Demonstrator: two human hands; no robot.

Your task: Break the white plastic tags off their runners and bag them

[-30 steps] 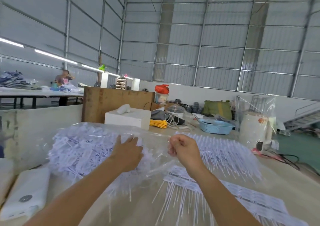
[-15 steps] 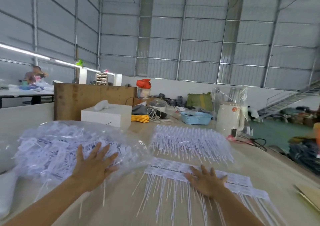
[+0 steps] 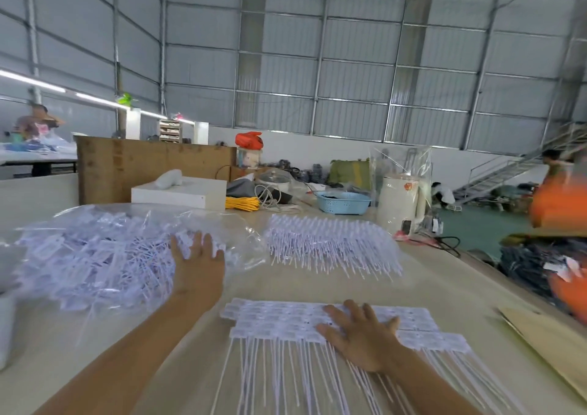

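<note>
White plastic tags (image 3: 333,322), still joined in flat overlapping strips on their runners, lie near the front edge of the worktop (image 3: 444,275) under your right hand (image 3: 362,335), which rests on them with fingers spread flat, gripping nothing. Your left hand (image 3: 198,268) lies flat with straight fingers on the clear bag (image 3: 104,256) of loose tags towards the left edge. A second pile of tag strips (image 3: 330,243) waits further back, mid-worktop. You seem to be between batches: bagging done, next strip about to be taken. Curl your right fingers round one strip's edge, lift it free of its neighbours, then bring the left hand over to snap tags off.
</note>
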